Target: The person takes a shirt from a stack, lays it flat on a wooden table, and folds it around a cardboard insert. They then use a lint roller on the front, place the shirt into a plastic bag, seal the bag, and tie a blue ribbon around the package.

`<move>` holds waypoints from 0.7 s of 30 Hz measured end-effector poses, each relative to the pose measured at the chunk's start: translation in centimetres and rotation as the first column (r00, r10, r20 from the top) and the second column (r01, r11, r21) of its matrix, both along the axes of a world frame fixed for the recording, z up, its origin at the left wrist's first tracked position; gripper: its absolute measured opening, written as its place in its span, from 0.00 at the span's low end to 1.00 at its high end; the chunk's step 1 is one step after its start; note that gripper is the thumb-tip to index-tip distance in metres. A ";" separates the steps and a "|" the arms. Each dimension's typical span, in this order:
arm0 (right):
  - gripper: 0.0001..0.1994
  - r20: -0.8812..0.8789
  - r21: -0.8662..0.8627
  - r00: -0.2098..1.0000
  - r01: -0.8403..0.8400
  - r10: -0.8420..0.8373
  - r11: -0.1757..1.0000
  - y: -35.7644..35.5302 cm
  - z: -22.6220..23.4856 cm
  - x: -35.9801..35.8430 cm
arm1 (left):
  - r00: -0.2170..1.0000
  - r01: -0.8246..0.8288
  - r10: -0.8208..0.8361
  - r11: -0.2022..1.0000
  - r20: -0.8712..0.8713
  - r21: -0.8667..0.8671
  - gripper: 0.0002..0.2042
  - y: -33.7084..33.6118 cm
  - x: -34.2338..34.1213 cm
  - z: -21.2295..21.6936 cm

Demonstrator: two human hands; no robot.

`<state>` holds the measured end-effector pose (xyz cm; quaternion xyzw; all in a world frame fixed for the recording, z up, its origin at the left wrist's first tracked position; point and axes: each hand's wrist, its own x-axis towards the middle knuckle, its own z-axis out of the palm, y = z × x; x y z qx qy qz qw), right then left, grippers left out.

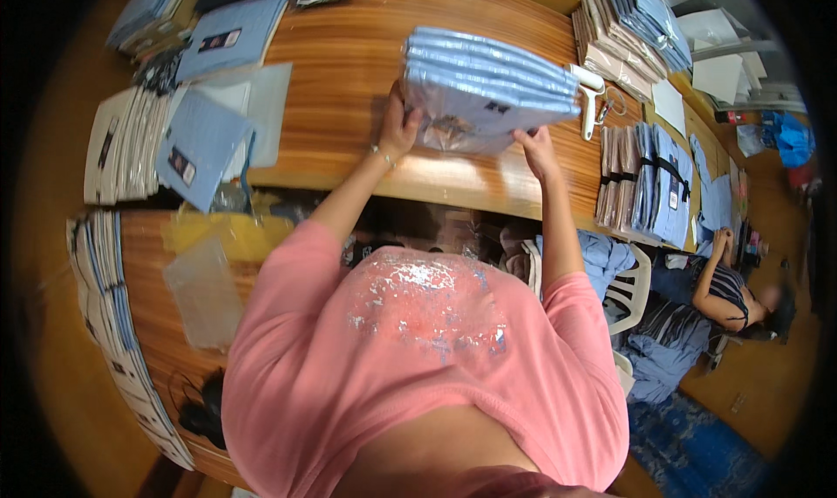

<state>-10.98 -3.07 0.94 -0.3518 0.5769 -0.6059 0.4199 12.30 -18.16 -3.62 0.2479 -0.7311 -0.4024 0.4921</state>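
Between my two hands is a stack of folded light-blue shirts [488, 75] in shiny clear plastic bags, over the wooden table. My left hand [399, 132] grips its left side, with the thumb on the near face. On the lower right corner, my right hand [538, 152] is closed, thumb in front; its other fingers are partly hidden. The stack is tilted, its layered edges turned up. Just right of it lies a white lint roller [588, 97]. I cannot tell whether the stack's underside touches the table.
Folded shirts [231, 40] and a blue shirt on a board [205, 145] lie to the left. Bagged stacks [615, 40] stand at the far right, with strapped bundles [649, 184] nearer. A white plastic chair [629, 289] and a seated person [732, 289] are at the right.
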 end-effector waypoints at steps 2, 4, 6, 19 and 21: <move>0.31 -0.046 -0.059 0.999 0.024 -0.027 0.998 -0.2 1.3 1.3 | 0.994 -0.104 0.104 0.994 -0.024 -0.009 0.30 1.5 0.3 1.6; 0.34 -0.065 -0.007 0.998 -0.016 0.015 1.000 2.3 3.2 3.4 | 0.993 -0.058 0.079 0.977 -0.093 0.204 0.27 5.4 2.0 4.1; 0.34 -0.058 0.108 0.995 -0.070 0.076 0.992 4.6 4.5 6.3 | 0.978 -0.187 0.206 0.914 -0.015 0.360 0.25 10.5 5.4 5.3; 0.33 0.336 0.617 0.811 -0.574 0.479 0.538 18.0 -13.5 16.0 | 0.771 -0.627 0.375 0.301 0.515 0.719 0.33 38.3 18.9 -12.1; 0.33 0.432 0.639 0.796 -0.601 0.424 0.480 18.4 -18.0 16.9 | 0.759 -0.647 0.271 0.214 0.592 0.731 0.36 37.5 19.9 -14.0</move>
